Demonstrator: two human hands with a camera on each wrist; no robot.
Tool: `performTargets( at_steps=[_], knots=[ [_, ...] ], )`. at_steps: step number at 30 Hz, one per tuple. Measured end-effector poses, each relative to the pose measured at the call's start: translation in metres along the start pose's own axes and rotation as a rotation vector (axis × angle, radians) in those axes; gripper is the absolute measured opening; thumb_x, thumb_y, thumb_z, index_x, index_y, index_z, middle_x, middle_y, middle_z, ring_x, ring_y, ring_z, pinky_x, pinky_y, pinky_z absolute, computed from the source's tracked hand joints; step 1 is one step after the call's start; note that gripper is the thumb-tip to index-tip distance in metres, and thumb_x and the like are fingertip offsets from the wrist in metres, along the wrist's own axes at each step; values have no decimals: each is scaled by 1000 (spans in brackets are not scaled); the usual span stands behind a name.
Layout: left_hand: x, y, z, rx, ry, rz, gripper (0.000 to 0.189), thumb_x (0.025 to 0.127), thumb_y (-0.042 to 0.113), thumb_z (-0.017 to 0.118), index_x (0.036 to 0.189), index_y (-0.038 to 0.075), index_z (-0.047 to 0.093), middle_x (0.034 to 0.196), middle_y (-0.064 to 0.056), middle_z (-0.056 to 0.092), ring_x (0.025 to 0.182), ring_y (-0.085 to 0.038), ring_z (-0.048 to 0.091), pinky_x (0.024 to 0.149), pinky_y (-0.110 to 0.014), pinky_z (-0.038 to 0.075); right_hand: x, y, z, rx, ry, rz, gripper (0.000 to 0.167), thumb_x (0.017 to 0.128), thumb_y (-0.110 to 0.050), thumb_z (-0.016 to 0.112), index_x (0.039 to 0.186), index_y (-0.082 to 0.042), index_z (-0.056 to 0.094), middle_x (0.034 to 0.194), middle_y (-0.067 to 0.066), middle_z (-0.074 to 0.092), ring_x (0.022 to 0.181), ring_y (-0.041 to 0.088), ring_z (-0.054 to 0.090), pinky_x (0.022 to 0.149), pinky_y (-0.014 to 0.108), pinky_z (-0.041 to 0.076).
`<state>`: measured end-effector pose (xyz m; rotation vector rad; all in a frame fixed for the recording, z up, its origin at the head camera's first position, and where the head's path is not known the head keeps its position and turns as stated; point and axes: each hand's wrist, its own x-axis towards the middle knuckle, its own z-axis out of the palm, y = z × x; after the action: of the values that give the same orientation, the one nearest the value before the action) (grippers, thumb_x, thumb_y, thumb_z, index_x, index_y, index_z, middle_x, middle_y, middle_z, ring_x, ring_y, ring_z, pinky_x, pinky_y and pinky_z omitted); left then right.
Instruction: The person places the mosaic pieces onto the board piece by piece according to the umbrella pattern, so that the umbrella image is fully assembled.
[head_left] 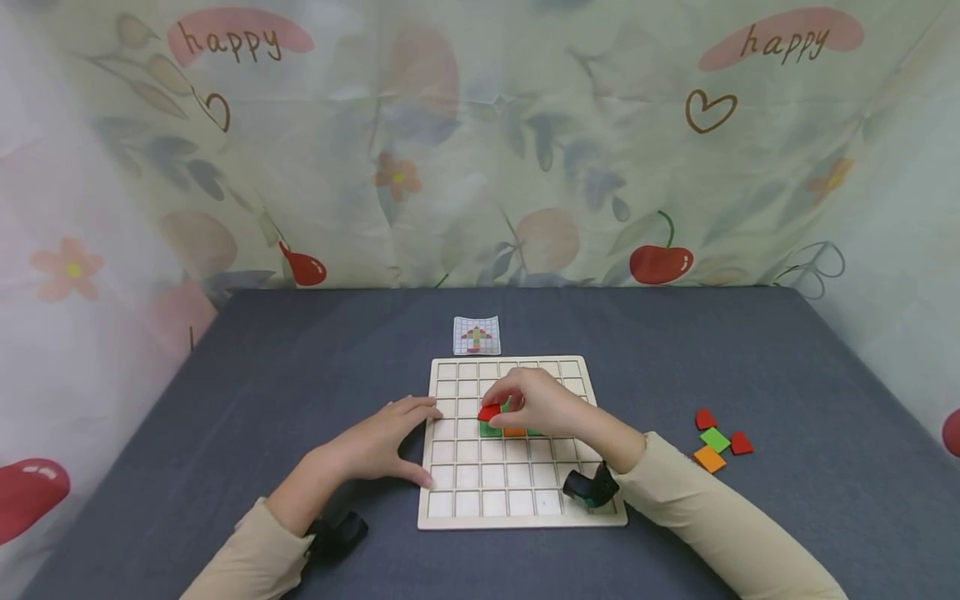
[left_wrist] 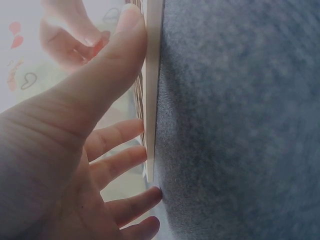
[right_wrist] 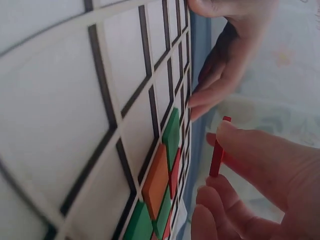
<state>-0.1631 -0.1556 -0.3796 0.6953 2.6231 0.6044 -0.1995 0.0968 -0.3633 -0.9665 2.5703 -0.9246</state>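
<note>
- Above the middle of a pale gridded board (head_left: 491, 477), the right hand (head_left: 543, 402) pinched a thin red piece (right_wrist: 217, 154), raised clear of the surface between thumb and fingers.
- At the board's left edge rested the left hand (head_left: 384, 442), fingers spread apart, nothing in its hold.
- Under the right hand, a green tile (right_wrist: 171, 132) and an orange tile (right_wrist: 156, 172) lay side by side in the grid; other tiles were partly hidden.
- From where I stood, the likeliest mishap was the red piece slipping or landing askew, since the pinch was narrow and the piece stood on edge.
- Low knuckles could have nudged the laid tiles; a push from the left hand could have shifted the board.
- The right sleeve (head_left: 708, 510) passed near the loose orange piece (head_left: 709, 459), so a swing rightward might have scattered that cluster.
- The black wrist camera (head_left: 592, 487) hung over the board's near right corner, where dipping might have knocked the rim.
- Leftward, the dark worktop (head_left: 225, 375) gave broad room; beyond the far edge, a patterned card (head_left: 476, 336) sat close.
</note>
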Motion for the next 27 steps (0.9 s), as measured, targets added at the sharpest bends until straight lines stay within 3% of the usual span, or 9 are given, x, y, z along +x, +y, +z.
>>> performTargets(
  at_steps=[6, 16, 27],
  knots=[
    [1, -1, 2, -2, 1, -4, 82, 67, 48, 79, 134, 13, 45, 149, -10, 34, 140, -38, 25, 111, -56, 26, 11, -6, 10, -68, 19, -17, 17, 78, -15, 74, 93, -8, 70, 81, 1, 67, 68, 7, 53, 64, 16, 43],
    [0, -1, 1, -8, 17, 19, 82, 68, 47, 79, 133, 10, 46, 148, -12, 35, 139, -38, 26, 111, -55, 26, 21, -18, 20, -147, -15, 84, 18, 75, -19, 78, 90, -10, 71, 83, -1, 67, 74, 10, 54, 68, 21, 45],
    [1, -4, 2, 4, 22, 34, 84, 68, 49, 78, 134, 9, 45, 147, -13, 36, 139, -42, 26, 110, -57, 25, 24, -18, 24, -214, -29, 44, 16, 74, -19, 79, 86, -10, 71, 80, 0, 66, 74, 9, 53, 68, 22, 44]
  ],
)
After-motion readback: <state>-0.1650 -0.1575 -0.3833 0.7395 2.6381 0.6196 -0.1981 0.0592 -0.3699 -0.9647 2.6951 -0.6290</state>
